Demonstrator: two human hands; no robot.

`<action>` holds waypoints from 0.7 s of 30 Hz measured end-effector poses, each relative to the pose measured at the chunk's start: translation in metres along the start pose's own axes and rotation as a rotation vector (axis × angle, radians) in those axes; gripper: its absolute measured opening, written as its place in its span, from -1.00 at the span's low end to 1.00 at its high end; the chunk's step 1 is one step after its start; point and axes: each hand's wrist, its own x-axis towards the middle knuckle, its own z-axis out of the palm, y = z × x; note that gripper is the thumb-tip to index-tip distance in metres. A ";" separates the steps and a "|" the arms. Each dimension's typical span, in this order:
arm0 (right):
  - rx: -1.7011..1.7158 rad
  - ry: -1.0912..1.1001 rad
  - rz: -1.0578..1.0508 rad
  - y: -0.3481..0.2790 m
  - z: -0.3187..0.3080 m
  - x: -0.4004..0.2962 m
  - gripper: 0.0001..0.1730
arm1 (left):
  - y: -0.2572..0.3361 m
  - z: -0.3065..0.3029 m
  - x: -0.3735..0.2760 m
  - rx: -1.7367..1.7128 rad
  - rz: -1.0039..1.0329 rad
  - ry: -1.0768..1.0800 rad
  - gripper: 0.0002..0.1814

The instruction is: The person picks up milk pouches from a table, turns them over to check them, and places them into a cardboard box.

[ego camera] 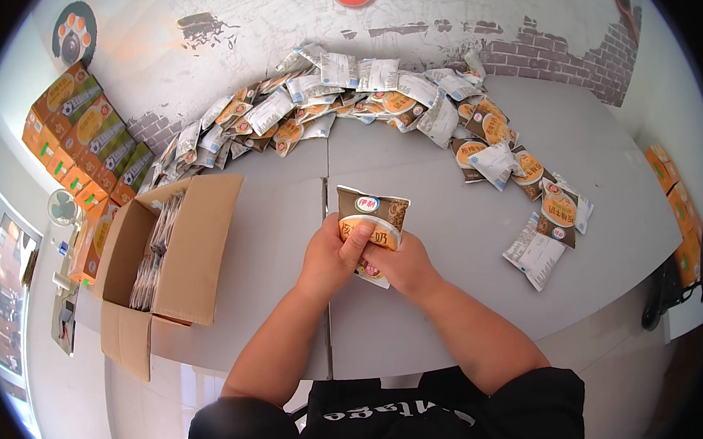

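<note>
Above the grey table, a brown and orange milk pouch (382, 212) is held in front of me with its printed front facing up. My left hand (332, 251) grips its left side, the thumb lying across the front. From the other side my right hand (406, 259) clasps the lower right part, its thumb beside the left one. Both hands hide much of the pouch's lower half. To the left, an open cardboard box (199, 249) holds rows of similar pouches (148, 279) standing on edge. Its flaps are folded outward.
A long curved heap of pouches (335, 92) lies along the back of the table (442, 321), trailing down to loose pouches (536, 255) at the right. Printed cartons (85, 125) are stacked at the far left, more cartons (681, 215) at the right. A seam divides the tabletop.
</note>
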 end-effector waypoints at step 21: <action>0.218 0.088 -0.228 -0.006 -0.012 -0.004 -0.65 | 0.009 -0.016 -0.001 -0.414 -0.335 -0.540 -0.55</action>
